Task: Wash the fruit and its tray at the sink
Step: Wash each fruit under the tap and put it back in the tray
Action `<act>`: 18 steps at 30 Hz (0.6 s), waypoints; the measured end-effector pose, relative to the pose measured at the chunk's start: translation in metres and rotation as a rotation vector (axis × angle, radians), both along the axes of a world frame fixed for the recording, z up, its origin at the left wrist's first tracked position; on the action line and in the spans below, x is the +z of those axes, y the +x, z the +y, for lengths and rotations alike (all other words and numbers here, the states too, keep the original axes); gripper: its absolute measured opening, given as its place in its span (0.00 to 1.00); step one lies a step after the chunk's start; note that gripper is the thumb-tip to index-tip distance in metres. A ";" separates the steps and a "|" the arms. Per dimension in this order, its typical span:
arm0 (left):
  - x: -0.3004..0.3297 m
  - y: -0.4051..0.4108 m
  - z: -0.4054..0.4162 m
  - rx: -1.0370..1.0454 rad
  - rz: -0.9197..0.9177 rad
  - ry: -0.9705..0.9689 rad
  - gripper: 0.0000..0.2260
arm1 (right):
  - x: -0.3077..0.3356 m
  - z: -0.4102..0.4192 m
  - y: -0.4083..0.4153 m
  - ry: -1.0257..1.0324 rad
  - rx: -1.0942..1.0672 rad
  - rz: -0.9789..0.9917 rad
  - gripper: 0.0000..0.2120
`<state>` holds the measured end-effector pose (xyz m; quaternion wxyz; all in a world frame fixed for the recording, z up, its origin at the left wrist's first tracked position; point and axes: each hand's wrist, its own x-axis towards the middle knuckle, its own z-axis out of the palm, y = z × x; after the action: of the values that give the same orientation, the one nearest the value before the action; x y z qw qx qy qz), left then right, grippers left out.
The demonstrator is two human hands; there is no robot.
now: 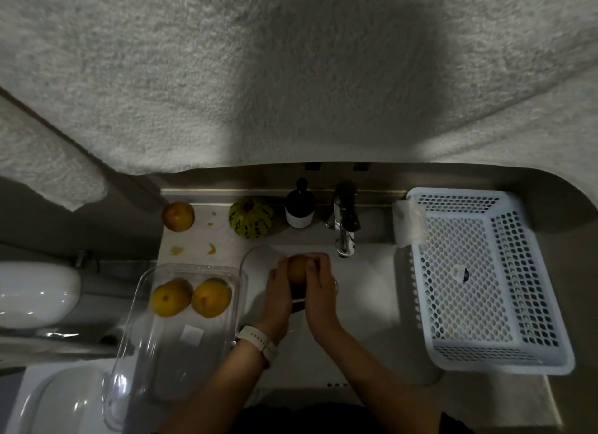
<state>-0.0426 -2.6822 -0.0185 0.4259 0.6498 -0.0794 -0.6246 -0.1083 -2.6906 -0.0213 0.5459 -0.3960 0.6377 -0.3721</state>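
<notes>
Over the white sink (365, 291), below the tap (344, 229), both hands hold one yellow-orange fruit (297, 270). My left hand (280, 293) cups its left side and my right hand (318, 288) wraps its right side with fingers curled over the top. A clear plastic tray (155, 346) lies on the counter to the left of the sink, with two yellow fruits (170, 297) (212, 297) in its far end. Another reddish-yellow fruit (178, 216) sits at the counter's far left corner.
A green striped squash (250, 217) and a dark soap bottle (299, 207) stand behind the sink. A white perforated basket (479, 278) fills the right side. Bits of fruit peel (212, 248) lie on the counter. A toilet (35, 291) is at the left.
</notes>
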 end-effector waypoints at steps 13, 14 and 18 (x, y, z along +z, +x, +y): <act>-0.009 0.018 0.001 -0.278 -0.380 -0.419 0.11 | 0.034 -0.042 -0.004 0.222 0.368 0.017 0.16; -0.009 0.018 0.001 -0.270 -0.381 -0.426 0.11 | 0.034 -0.046 -0.006 0.299 0.353 -0.056 0.16; -0.005 0.011 0.000 -0.108 -0.353 -0.391 0.11 | 0.042 -0.037 -0.007 0.555 0.091 -0.365 0.15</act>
<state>-0.0315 -2.6818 -0.0238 0.4890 0.6487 -0.3062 -0.4963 -0.1156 -2.7272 0.0205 0.7543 -0.1872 0.5880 -0.2243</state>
